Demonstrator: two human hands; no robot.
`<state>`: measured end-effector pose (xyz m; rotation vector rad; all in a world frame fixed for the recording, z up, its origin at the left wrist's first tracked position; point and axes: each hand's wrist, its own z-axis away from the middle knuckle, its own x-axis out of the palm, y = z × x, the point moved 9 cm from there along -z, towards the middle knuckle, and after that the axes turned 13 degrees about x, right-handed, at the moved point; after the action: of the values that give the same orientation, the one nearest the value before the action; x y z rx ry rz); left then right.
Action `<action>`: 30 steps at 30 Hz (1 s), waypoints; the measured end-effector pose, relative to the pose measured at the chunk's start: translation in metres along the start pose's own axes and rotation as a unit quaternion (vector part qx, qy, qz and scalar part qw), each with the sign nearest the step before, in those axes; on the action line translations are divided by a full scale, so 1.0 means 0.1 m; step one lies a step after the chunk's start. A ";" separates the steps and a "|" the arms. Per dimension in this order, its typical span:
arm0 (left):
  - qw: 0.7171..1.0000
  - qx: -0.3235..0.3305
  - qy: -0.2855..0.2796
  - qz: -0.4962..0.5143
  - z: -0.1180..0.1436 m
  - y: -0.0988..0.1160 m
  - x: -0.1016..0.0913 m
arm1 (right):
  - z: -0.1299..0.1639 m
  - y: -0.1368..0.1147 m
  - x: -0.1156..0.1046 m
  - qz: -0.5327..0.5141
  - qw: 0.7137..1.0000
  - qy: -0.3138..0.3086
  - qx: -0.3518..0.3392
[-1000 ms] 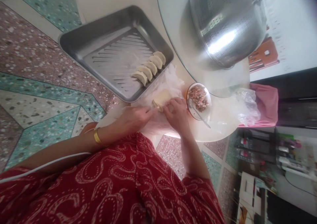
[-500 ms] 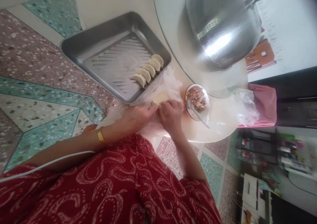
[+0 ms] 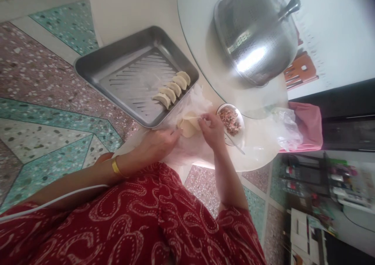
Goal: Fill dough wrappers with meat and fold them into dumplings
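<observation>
Pale round dumpling wrappers (image 3: 189,127) lie on a thin plastic bag in front of me, partly overlapping. My left hand (image 3: 161,143) pinches the near-left edge of the wrappers with thumb and fingertips. With its fingers pressed together, my right hand (image 3: 213,131) holds the right edge of one wrapper and lifts it slightly. A bowl of minced meat filling (image 3: 231,120) stands just right of my right hand, a spoon (image 3: 238,146) resting in it. Several folded dumplings (image 3: 173,90) sit in a row in the metal tray (image 3: 108,99) beyond my left hand.
A large perforated metal colander (image 3: 254,34) lies overturned on the round glass top at the far right. The clear plastic bag (image 3: 287,128) and pink bin (image 3: 310,126) are by the table's right edge. A white cord (image 3: 58,200) runs along my left forearm.
My hands have moved apart, the right one going right with a wrapper edge. The wrappers between them now show more. The whole view has shifted slightly.
</observation>
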<state>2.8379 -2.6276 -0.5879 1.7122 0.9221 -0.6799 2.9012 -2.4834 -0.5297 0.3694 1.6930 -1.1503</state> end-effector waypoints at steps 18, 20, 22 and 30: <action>0.607 -0.281 0.212 0.712 -0.59 -0.11 0.25 | -0.45 -0.44 -0.49 0.035 0.999 -0.001 -0.029; 0.610 -0.266 0.218 0.714 -0.71 -0.07 0.16 | -0.27 -0.61 -0.53 0.065 0.995 0.021 -0.077; 0.608 -0.254 0.224 0.718 -0.76 -0.03 0.06 | -0.01 -0.77 -0.50 0.104 0.984 0.038 -0.140; 0.577 -0.166 0.144 0.787 -0.60 0.35 -0.18 | 0.94 -0.84 -0.56 0.031 0.967 0.045 -0.249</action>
<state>2.8580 -2.5815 -0.5365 1.5600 -0.5086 0.9528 2.9206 -2.5879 -0.4420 0.1566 1.9633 -0.6345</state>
